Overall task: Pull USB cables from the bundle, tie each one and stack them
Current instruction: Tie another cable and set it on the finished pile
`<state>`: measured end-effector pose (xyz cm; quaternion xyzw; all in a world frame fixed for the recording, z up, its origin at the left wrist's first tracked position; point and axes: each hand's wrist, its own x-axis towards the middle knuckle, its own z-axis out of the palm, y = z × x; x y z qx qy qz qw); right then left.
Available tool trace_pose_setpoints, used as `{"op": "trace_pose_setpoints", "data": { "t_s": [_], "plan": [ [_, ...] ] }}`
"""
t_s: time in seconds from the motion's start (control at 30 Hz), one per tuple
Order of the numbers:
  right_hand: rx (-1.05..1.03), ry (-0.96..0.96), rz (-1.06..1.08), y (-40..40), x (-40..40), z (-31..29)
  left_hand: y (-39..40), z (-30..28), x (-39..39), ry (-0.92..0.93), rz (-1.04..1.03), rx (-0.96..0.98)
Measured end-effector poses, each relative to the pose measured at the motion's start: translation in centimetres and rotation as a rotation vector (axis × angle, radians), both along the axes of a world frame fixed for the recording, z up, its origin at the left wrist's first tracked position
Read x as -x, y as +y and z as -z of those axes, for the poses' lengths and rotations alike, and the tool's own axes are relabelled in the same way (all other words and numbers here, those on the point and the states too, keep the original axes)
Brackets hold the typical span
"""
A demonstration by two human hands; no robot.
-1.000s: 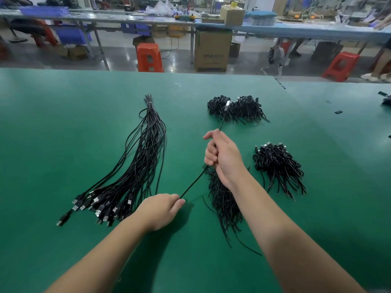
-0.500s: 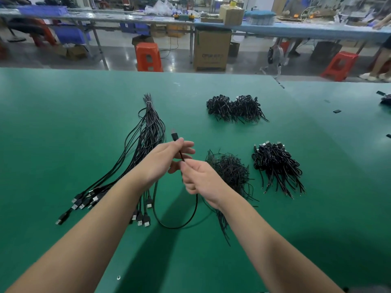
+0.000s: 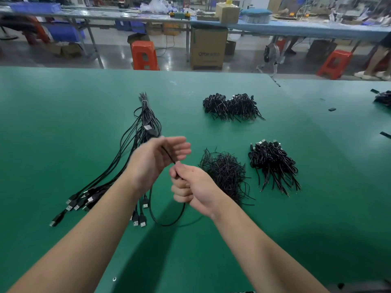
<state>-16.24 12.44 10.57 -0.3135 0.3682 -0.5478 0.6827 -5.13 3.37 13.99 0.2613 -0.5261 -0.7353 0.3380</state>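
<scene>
At left of centre lies the loose bundle of long black USB cables (image 3: 118, 166), tied with a pale band near its top, its silver-tipped plugs fanned out toward the lower left on the green table mat (image 3: 63, 115). Judged light and limp: take a cable near its plug, where the moulded body gives your fingers something firm.

Mid-frame, your left hand (image 3: 156, 159) is blurred; the fingers look extended, with the single black USB cable (image 3: 167, 220) crossing the palm and its plug end poking out above. Whether the thumb clamps it, you cannot tell.

Just right and lower, your right hand (image 3: 194, 187) is a fist closed round the same cable, which hangs below in a slack loop brushing the mat. The thin jacket probably slides easily; keep tension between the hands while you coil.

Right of centre sits a heap of thin black wire ties (image 3: 224, 172). Further right is a stack of tied black cables (image 3: 273, 163), and at upper centre-right a second dark tied stack (image 3: 230, 106).
</scene>
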Motion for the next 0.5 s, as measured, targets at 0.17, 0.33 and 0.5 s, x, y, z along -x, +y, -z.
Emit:
{"op": "trace_pose_setpoints", "data": {
  "t_s": [0.17,0.33,0.5],
  "plan": [
    [-0.069,-0.361,-0.122,0.3,-0.4,1.0,-1.3,-2.8,-1.6,0.4,0.111,-0.293],
    [-0.099,-0.377,-0.112,-0.5,0.1,0.9,-1.7,-3.3,-3.6,-0.199,0.585,-0.034],
    [-0.127,-0.305,-0.053,-0.7,1.3,0.9,-1.1,-2.0,-3.5,-0.804,0.634,0.188]
  ]
}}
